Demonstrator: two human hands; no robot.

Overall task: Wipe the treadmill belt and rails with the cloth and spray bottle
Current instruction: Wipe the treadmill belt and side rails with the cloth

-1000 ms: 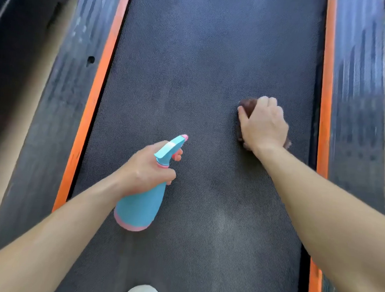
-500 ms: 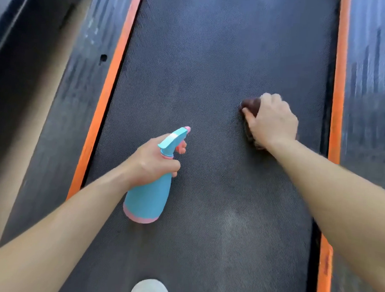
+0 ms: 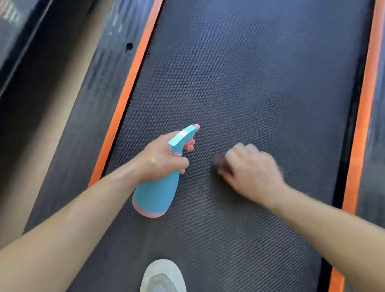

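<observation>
- Your left hand [image 3: 162, 157] grasps the spray bottle [image 3: 156, 192] at its neck. The thumb wraps the near side. One finger lies at the pink trigger under the head.
- The spray bottle is light blue with a pink base ring and a pink nozzle tip. You hold it tilted, base toward you and nozzle pointing away and slightly right. Whether the base touches the surface cannot be told.
- Your right hand [image 3: 250, 172] is curled over the cloth [image 3: 219, 163] and holds it down on the belt [image 3: 256, 82]. The hand is motion-blurred, so the exact finger positions cannot be read.
- The cloth is dark and bunched. Only a small part shows, at the fingertips on the hand's left side. It lies near the middle of the belt's width, just to the right of the bottle head and apart from it.
- The belt is dark grey with a fine woven texture.
- The left orange rail [image 3: 132, 77] borders the belt on your left. The right orange rail [image 3: 363, 109] borders it on your right. Neither hand touches either rail.
- The dark side deck [image 3: 97, 80] lies outside the left orange rail. It has a small round hole [image 3: 129, 46].
- The toe of a light-coloured shoe [image 3: 163, 281] stands on the belt at the bottom edge of the view, below the bottle.
</observation>
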